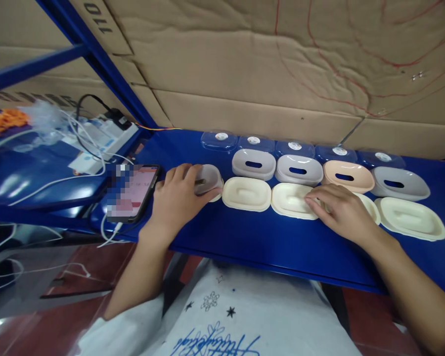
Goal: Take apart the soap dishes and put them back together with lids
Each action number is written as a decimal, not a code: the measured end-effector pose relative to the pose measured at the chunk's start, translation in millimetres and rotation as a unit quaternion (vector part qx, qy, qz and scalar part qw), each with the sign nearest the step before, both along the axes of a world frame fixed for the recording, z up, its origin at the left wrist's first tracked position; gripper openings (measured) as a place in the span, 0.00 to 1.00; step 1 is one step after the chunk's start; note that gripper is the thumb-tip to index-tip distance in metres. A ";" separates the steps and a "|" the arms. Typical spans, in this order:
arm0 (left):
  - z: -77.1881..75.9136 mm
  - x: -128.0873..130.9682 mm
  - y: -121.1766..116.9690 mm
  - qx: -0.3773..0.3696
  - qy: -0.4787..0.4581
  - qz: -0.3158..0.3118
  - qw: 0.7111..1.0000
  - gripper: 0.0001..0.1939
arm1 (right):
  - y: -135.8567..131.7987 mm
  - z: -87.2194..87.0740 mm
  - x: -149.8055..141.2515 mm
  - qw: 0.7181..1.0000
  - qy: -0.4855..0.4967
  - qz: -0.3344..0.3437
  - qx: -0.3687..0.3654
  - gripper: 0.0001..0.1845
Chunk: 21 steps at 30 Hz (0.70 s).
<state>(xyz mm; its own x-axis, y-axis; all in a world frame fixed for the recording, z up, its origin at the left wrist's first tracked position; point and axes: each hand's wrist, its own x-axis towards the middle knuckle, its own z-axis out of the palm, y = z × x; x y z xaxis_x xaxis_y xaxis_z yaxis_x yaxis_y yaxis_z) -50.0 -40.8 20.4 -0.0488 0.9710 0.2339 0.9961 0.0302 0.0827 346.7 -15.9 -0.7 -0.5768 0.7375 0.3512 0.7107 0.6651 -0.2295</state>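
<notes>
My left hand (176, 198) is curled around a greyish oval soap-dish tray (206, 178), at the left end of the row. Under that tray a sliver of a cream base shows. Over the rows of parts, my right hand (339, 210) has its thumb and index fingertips close together at the right edge of a cream oval base (287, 200). Whatever may be between those fingertips is hidden. The right hand partly covers another cream base (369, 207). To its right lies one more cream base (411, 217), and a further cream base (246, 194) sits nearer my left hand.
Behind the bases stand slotted grey trays (298, 169) and a peach tray (348, 176). Clear lids (254, 143) with round stickers line the back, against cardboard (215, 64). A phone (137, 193) with a cable, a power strip (104, 146) and wires occupy the left.
</notes>
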 end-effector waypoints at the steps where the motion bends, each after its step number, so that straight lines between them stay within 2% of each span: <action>1: -1.3 3.3 -0.5 0.004 0.002 0.009 1.000 0.31 | 0.4 -0.1 0.3 1.000 0.000 -0.001 -0.004 0.11; 5: -6.4 9.5 -3.2 0.006 0.007 0.016 1.000 0.31 | 1.9 -2.1 2.2 1.000 -0.003 0.006 -0.016 0.11; 16: -18.1 -1.8 -6.2 0.020 -0.011 0.010 1.000 0.33 | 5.7 -7.1 6.9 0.999 -0.001 0.024 -0.028 0.08; 21: -23.2 -4.9 -2.0 0.057 -0.023 0.009 0.998 0.33 | 5.9 -6.2 6.2 0.999 0.003 0.028 -0.036 0.07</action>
